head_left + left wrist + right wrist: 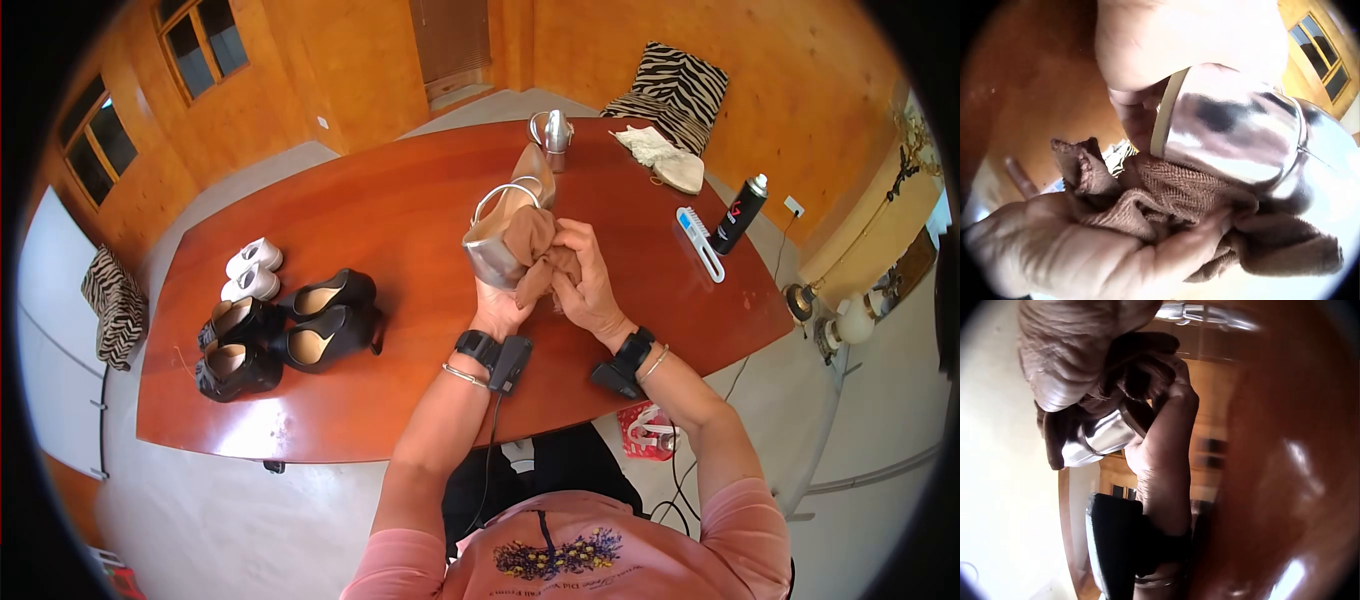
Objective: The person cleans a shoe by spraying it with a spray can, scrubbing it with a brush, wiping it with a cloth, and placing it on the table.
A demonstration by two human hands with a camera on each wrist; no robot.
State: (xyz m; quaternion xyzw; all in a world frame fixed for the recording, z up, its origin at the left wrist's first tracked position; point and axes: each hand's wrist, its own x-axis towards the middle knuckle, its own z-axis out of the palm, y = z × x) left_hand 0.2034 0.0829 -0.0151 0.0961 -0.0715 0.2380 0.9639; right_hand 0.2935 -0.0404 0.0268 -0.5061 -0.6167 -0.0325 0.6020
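Note:
A silver shoe (pixel 490 255) with a thin strap is held up over the table by my left hand (pixel 503 308), which grips it from below at the heel end. My right hand (pixel 590 285) pinches a bunched brown cloth (pixel 530 240) against that same end of the shoe. Up close in the left wrist view, the ribbed cloth (pixel 1191 190) lies along the shiny heel counter (pixel 1229 125), its loose ends sticking out on both sides. Another silver shoe (pixel 556 140) stands at the table's far edge. The left fingertips are partly hidden behind the shoe.
On the left of the table (pixel 400 190) stand white shoes (pixel 252 268) and black shoes (pixel 330 335). To the right are a white brush (pixel 700 245), a black spray can (pixel 741 214) and cream fabric items (pixel 662 157). A zebra-striped chair (pixel 680 85) stands behind.

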